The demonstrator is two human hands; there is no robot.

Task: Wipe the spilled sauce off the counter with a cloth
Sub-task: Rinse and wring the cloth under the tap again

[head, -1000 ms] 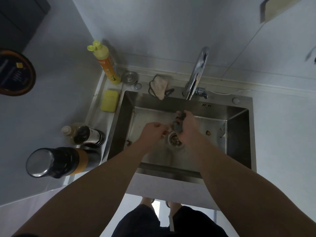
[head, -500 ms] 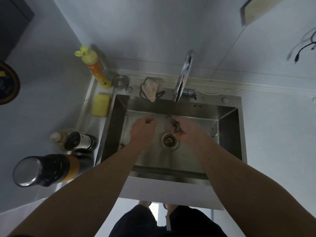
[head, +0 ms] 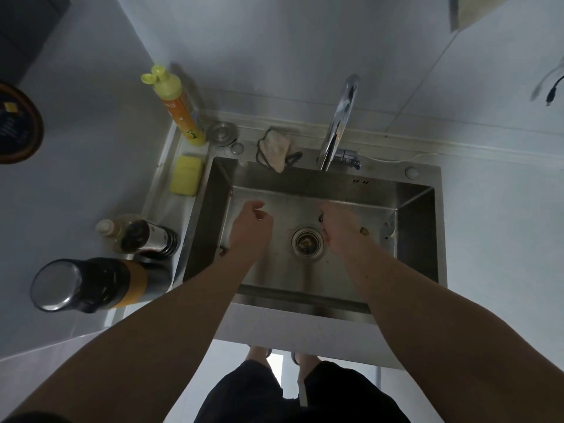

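Note:
Both my hands hang over the steel sink (head: 421, 239). My right hand (head: 340, 230) is curled round a small dark cloth (head: 321, 218); only a dark bit of it shows at the fingers, just right of the drain (head: 306, 241). My left hand (head: 250, 230) is apart from it, left of the drain, fingers loosely curled with nothing in it. No sauce spill shows on the counter in this view.
A chrome faucet (head: 338, 117) arches over the back rim. A pale scrubber (head: 277, 148), a yellow sponge (head: 186, 175) and a yellow soap bottle (head: 180, 114) sit at the back left. Dark bottles (head: 146, 236) and a big dark flask (head: 88, 285) stand left of the sink.
Both hands were together on the cloth over the drain. They have moved apart; the left let go and the right keeps the cloth.

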